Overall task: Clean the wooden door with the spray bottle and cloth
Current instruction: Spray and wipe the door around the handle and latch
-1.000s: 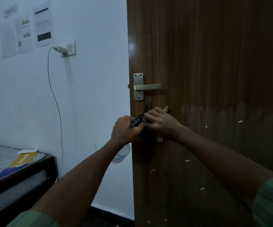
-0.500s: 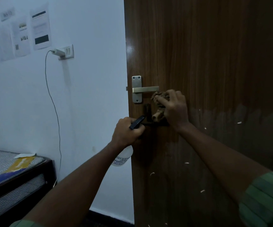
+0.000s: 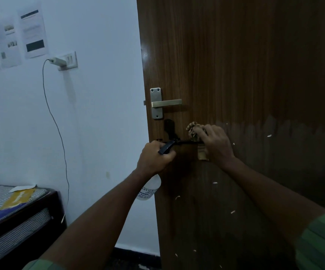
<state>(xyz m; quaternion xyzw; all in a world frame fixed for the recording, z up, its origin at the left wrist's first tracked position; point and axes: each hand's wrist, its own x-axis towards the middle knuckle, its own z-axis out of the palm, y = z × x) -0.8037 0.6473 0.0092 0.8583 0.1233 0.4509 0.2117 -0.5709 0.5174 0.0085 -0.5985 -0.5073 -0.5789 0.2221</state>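
Head view. Left hand (image 3: 155, 159) clenched round the neck of the spray bottle (image 3: 149, 189), arm reaching up from lower left; black trigger (image 3: 166, 147) sticks out above the knuckles, nozzle aimed at the door (image 3: 245, 75). White bottle body hangs below the wrist, just at the door's edge, label partly readable. Right hand (image 3: 215, 142) grips a bunched cloth (image 3: 192, 131) against the wood, fingers curled over it, forearm coming in from lower right, green sleeve (image 3: 321, 242) at the frame corner. Cloth sits below and right of the metal handle (image 3: 165, 103), beside the dark latch (image 3: 170, 129); a pale strip of it shows under the palm. Door's lower part is duller than the upper, flecked with small pale bits.

Against half a second ago: right hand and cloth have dropped from just under the lever tip to a lower spot level with the latch. Left hand and bottle much where they were, trigger at the same tilt. A second ago the cloth hand was lower and closer to the bottle hand.

Left of the door: white wall, socket (image 3: 68, 60) with a plug and a hanging cable (image 3: 57, 129), papers (image 3: 33, 32) taped up, bed (image 3: 11, 211) corner.
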